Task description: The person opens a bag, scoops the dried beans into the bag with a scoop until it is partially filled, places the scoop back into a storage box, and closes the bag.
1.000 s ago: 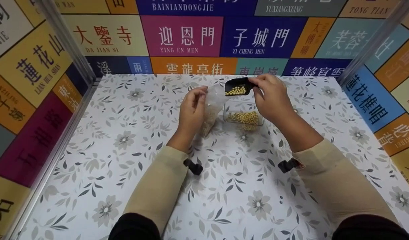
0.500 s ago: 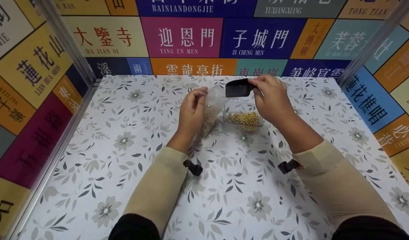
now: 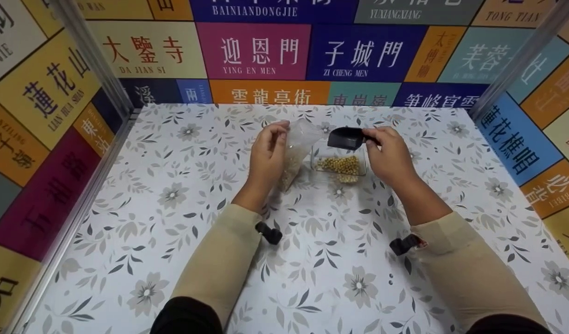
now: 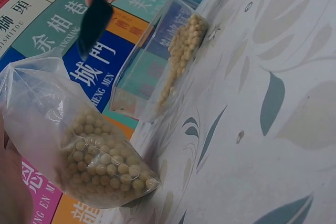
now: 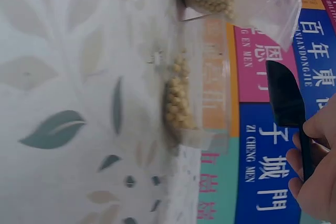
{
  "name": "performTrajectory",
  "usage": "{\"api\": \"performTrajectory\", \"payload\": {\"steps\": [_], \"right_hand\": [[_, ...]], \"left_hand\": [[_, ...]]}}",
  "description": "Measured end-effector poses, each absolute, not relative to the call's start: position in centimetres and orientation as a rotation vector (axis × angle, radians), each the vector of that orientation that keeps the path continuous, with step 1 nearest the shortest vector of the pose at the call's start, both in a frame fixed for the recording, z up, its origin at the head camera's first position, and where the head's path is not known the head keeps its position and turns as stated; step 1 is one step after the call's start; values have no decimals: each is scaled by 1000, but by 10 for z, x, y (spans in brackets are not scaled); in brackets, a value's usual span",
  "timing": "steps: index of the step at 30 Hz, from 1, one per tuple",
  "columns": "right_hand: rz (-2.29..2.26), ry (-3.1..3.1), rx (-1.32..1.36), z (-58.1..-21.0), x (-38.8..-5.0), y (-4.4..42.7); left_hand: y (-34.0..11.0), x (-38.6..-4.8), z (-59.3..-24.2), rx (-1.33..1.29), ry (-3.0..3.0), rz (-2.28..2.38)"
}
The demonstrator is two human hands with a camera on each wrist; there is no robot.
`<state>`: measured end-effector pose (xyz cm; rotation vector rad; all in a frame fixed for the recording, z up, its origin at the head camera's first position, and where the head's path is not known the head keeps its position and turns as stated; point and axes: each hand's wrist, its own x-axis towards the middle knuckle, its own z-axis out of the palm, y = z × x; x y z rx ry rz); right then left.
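My left hand (image 3: 268,150) holds a clear plastic bag (image 3: 299,148) near its mouth. Soybean-like yellow beans (image 4: 102,161) fill the bag's lower part, as the left wrist view shows. My right hand (image 3: 391,155) pinches the handle of a small black scoop (image 3: 345,138), held over the back of a clear rectangular container (image 3: 333,149). No beans show in the scoop's bowl. Inside the container, a layer of yellow beans (image 3: 338,164) lies mostly toward the right. The bag stands just left of the container. In the right wrist view the scoop (image 5: 286,93) is apart from both.
A white tablecloth (image 3: 312,260) with grey flowers and leaves covers the table. Colourful panels with lettering (image 3: 256,51) rise behind it and along both sides. Black wrist mounts (image 3: 269,233) sit on both sleeves.
A second ago the scoop held beans beside the bag's mouth; half a second ago it showed none. My right hand has since moved right and toward me. The left hand stays put.
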<state>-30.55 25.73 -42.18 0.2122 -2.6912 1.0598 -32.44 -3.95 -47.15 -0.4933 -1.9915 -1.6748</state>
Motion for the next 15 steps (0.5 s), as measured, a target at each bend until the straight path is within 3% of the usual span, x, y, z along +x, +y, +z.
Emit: {"api": "performTrajectory", "payload": {"steps": [15], "right_hand": [[945,-2980,380,-463,-304,249]], "left_hand": [[-39,-324,-470,-487,-1971,-1714]]}}
